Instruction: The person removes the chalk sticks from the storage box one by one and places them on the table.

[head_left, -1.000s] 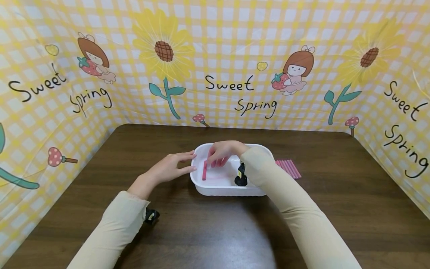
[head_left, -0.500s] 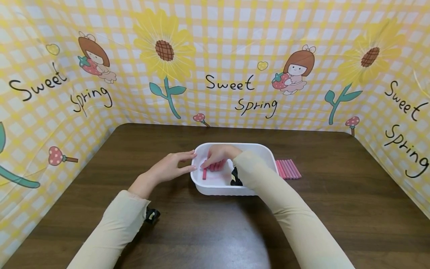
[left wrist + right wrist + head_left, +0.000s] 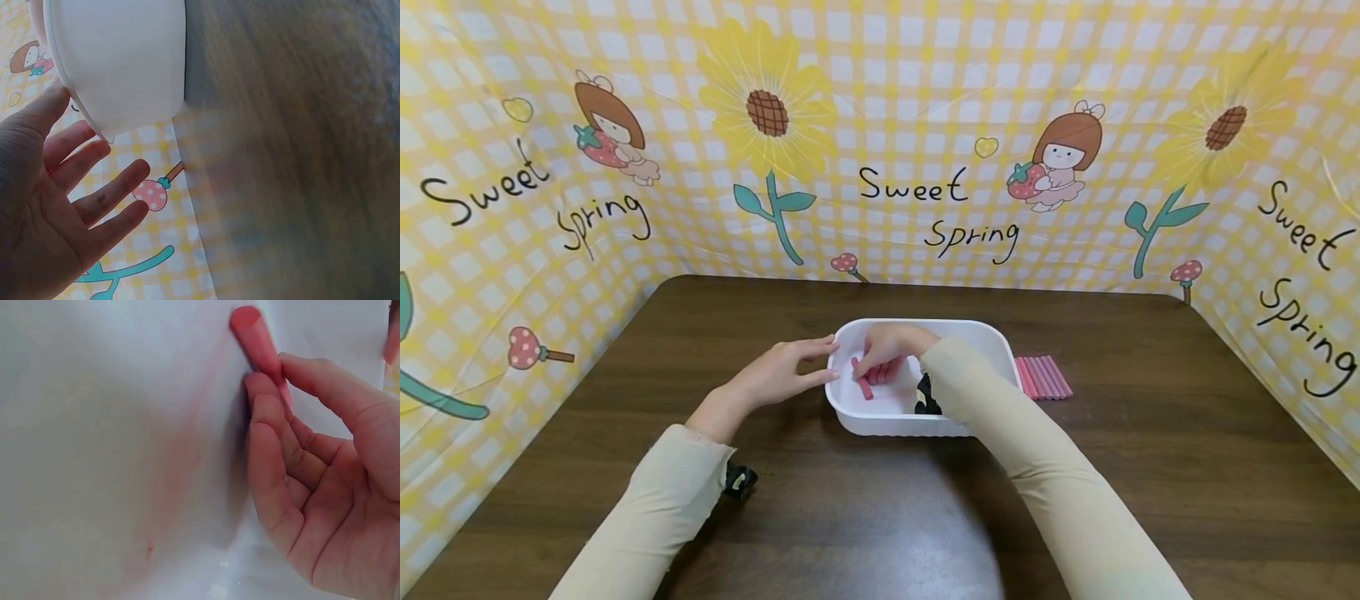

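Note:
A white plastic tub (image 3: 917, 427) with rounded corners stands on the table. Inside its left part, my right hand (image 3: 887, 346) pinches a short red round stick (image 3: 867, 390) between thumb and curled fingertips. The right wrist view has the stick (image 3: 255, 337) tilted, its flat end pointing up and away from the thumb. My left hand (image 3: 778, 372) is spread at the tub's left end, thumb and fingertips right at the rim. In the left wrist view, the fingers of the left hand (image 3: 69, 200) are loosely extended by the tub's outer wall (image 3: 125, 62).
Right of the tub, a row of pink and mauve sticks (image 3: 1047, 377) lies side by side on the brown wooden table (image 3: 865, 517). Reddish smears (image 3: 178, 469) mark the tub's floor. A yellow checked cloth (image 3: 895, 100) hangs behind and along both sides.
My right hand has come down and left onto the red stick. The stick, upright along the tub's left side before, now slants with its near end shifted right. The left hand stays put.

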Motion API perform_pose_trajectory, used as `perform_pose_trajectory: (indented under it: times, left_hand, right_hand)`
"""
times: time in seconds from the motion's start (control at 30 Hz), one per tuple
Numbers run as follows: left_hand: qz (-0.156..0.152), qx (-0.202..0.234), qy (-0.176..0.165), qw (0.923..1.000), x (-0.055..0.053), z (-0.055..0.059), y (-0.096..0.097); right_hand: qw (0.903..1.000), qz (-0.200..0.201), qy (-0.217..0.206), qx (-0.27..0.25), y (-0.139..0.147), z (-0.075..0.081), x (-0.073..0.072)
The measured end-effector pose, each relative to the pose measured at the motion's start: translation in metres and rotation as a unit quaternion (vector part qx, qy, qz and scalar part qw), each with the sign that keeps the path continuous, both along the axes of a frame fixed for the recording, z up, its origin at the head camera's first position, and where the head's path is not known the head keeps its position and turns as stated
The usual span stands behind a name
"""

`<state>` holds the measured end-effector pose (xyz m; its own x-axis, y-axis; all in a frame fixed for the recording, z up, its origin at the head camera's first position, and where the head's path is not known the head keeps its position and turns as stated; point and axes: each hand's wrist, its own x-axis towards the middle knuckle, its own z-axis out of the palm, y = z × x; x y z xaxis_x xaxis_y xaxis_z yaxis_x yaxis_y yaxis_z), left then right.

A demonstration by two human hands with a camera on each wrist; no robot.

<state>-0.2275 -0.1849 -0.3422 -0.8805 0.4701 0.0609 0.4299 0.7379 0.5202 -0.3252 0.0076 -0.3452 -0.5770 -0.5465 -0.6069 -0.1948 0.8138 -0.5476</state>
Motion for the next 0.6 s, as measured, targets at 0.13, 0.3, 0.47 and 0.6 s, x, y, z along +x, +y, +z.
perform_pose_trajectory:
  times: [0.13, 0.3, 0.47, 0.6]
  left_hand:
    - [0.001, -0.001, 0.000, 1.0000, 0.000, 0.001, 0.001]
    - [0.000, -0.003, 0.005, 1.0000, 0.000, 0.001, 0.001]
    - [0.000, -0.005, 0.005, 1.0000, 0.000, 0.000, 0.001]
    - [0.003, -0.004, 0.000, 1.0000, 0.000, 0.000, 0.001]
  right_hand:
    - [0.9999, 0.005, -0.009, -0.010, 0.005, 0.002, -0.003]
    - [0.9994, 0.007, -0.017, -0.031, 0.014, 0.007, -0.005]
    - [0.9986, 0.008, -0.011, -0.050, 0.025, 0.014, -0.007]
    - [0.9980, 0.008, -0.012, -0.062, 0.036, 0.022, -0.006]
